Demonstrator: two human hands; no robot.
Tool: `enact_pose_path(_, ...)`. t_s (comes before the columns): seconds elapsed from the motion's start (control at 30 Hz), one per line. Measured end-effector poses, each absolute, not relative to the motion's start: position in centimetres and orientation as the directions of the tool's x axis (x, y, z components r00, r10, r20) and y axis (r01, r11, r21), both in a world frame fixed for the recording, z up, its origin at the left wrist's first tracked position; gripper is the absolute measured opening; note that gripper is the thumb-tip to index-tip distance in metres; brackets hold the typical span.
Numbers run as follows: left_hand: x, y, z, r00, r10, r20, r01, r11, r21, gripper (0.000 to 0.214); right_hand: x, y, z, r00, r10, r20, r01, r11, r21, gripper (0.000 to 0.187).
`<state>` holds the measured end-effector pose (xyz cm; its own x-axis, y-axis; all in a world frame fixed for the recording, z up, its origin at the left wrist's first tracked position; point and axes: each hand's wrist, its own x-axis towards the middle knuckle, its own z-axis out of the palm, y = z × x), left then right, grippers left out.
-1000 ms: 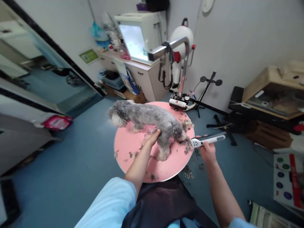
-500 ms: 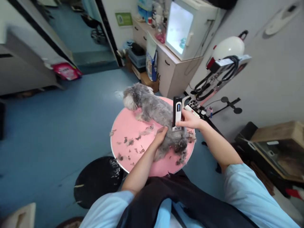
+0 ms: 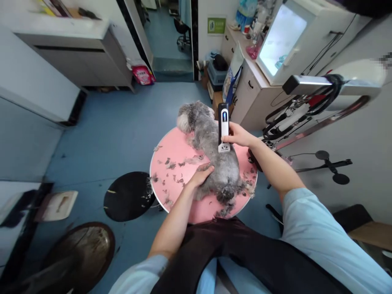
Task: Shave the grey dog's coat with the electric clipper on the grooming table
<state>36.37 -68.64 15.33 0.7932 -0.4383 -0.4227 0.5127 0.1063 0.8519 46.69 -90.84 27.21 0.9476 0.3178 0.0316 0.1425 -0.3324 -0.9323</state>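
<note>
A grey dog (image 3: 206, 135) with a paler muzzle is on a round pink grooming table (image 3: 200, 210), its head toward the far side and its rump toward me. My right hand (image 3: 240, 134) is closed around a black-and-white hair clipper (image 3: 224, 122) with a lit blue display. The clipper's head meets the fur on the dog's back. Against the dog's near left flank, my left hand (image 3: 200, 174) grips the body with the thumb showing; its other fingers are partly hidden by fur. Cut tufts of hair (image 3: 170, 165) lie scattered over the tabletop.
A metal grooming arm (image 3: 321, 87) with looped black cables stands at the right. Beyond the table are a cabinet (image 3: 251, 90) and a lit white drying box (image 3: 283, 38). A black round stool (image 3: 128, 196) is at the left, on the blue floor.
The view has swung left, so the scene sits further right. My right hand and the clipper have moved forward along the dog's back, toward its head. My left hand stays at the flank.
</note>
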Motion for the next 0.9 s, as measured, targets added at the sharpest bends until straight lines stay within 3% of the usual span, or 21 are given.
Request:
enact_pose_path(0.13,36.5,-68.3,15.7,0.799,-0.380,-0.467,0.517,0.036,0.855,0.064,48.7,-90.9,25.9,0.977,0.180,0.116,0.170,-0.323,-0.931,0.048)
enact_pose_path(0.47,36.2,-67.2,16.9,0.809,-0.392,-0.437,0.481,0.014,0.877,0.060,41.8,-90.7,25.4,0.873,0.431,0.226,0.370,-0.285,-0.885,0.058)
enact_pose_path(0.53,36.4,-66.9,17.0,0.809,-0.394,-0.436,0.463,-0.028,0.886,0.061,43.6,-91.0,24.5,0.903,0.362,0.233,0.330,-0.236,-0.914,0.063)
enact_pose_path(0.6,36.6,-66.5,17.1,0.815,-0.390,-0.428,0.433,-0.081,0.898,0.064,46.4,-91.2,23.2,0.953,0.186,0.240,0.274,-0.188,-0.943,0.063)
enact_pose_path(0.67,36.8,-66.2,17.5,0.817,-0.385,-0.431,0.408,-0.143,0.902,0.068,48.8,-91.3,22.0,0.973,0.089,0.215,0.227,-0.166,-0.960,0.061)
enact_pose_path(0.9,37.4,-66.6,20.1,0.867,-0.280,-0.413,0.302,-0.363,0.881,0.092,44.2,-91.3,21.6,0.969,0.178,0.169,0.182,-0.061,-0.981,0.077)
